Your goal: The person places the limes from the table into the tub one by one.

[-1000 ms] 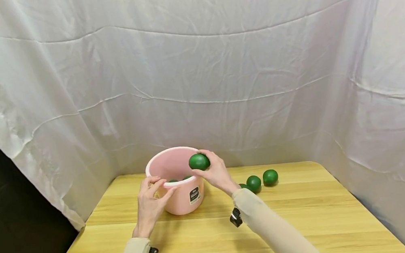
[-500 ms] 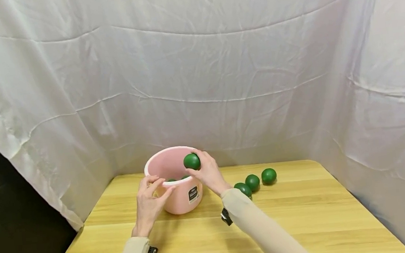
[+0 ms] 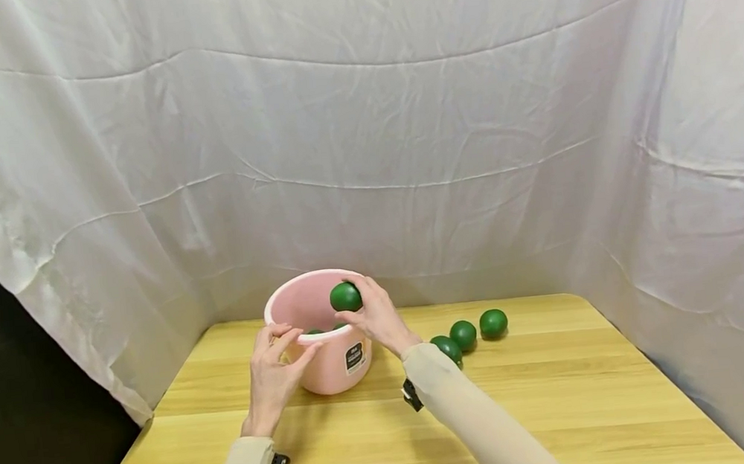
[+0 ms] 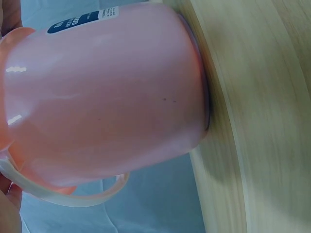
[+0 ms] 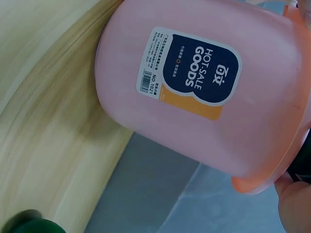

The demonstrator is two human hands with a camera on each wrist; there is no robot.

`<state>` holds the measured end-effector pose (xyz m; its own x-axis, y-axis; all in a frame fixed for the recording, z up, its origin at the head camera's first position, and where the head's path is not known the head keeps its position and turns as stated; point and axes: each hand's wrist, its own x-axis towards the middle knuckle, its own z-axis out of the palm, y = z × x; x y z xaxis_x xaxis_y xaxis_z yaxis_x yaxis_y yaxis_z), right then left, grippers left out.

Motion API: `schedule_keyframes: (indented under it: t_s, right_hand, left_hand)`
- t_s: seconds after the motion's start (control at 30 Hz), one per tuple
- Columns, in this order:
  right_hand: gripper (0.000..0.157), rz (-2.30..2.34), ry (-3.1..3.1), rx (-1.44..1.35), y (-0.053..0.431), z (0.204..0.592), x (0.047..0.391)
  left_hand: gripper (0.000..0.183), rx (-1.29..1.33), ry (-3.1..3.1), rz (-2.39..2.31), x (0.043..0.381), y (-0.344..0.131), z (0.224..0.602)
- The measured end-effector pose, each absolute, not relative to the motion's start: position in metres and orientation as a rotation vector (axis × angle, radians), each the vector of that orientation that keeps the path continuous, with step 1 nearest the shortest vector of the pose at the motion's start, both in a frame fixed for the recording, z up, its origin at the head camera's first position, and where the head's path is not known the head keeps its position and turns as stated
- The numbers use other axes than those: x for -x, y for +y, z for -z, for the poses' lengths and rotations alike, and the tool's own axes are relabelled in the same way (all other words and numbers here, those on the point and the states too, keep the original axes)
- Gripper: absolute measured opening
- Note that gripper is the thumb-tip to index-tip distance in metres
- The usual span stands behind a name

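Note:
A pink bucket point(image 3: 328, 371) with a white rim stands on the table. Thumb and fingers of my left hand point(image 3: 271, 376) pinch its near-left rim; in the left wrist view, part of that hand point(image 4: 9, 208) shows beside the pale bucket handle point(image 4: 73, 199). Over the right side of the opening, my right hand point(image 3: 380, 317) grips a dark green lime point(image 3: 345, 296) between thumb and fingers. Tops of other limes point(image 3: 339, 325) show inside the bucket, mostly hidden by the rim. In the right wrist view the bucket's label point(image 5: 194, 73) faces the camera.
To the right of the bucket, three more limes point(image 3: 463, 335) lie on the wooden table point(image 3: 562, 393), near my right forearm. A pale curtain point(image 3: 404, 147) hangs behind and along the sides. Dark cloth point(image 3: 20, 415) covers the far left.
My right hand has moved left with the lime, further over the bucket's opening. Its sleeve now uncovers more of the nearest lime on the table. The left hand keeps its place on the rim.

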<state>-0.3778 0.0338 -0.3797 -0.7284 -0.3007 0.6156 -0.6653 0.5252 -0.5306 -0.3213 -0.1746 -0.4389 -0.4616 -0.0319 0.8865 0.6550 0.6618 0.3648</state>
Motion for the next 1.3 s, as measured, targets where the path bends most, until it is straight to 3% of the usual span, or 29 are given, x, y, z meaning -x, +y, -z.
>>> schedule_keyframes:
  t_s: [0.33,0.93,1.3]
  right_hand:
    - [0.066,-1.148,-2.304,-0.836,0.033,0.384,0.38]
    - [0.025,-1.016,-2.205,-0.936,0.034,0.391,0.38]
    - [0.018,-1.06,-2.141,-0.886,0.051,0.392,0.371]
  left_hand:
    - [0.036,0.486,-1.892,0.879,0.321,-0.176,0.439]
    - [0.037,0.495,-1.872,0.887,0.32,-0.176,0.44]
    - [0.037,0.516,-1.847,0.878,0.322,-0.174,0.439]
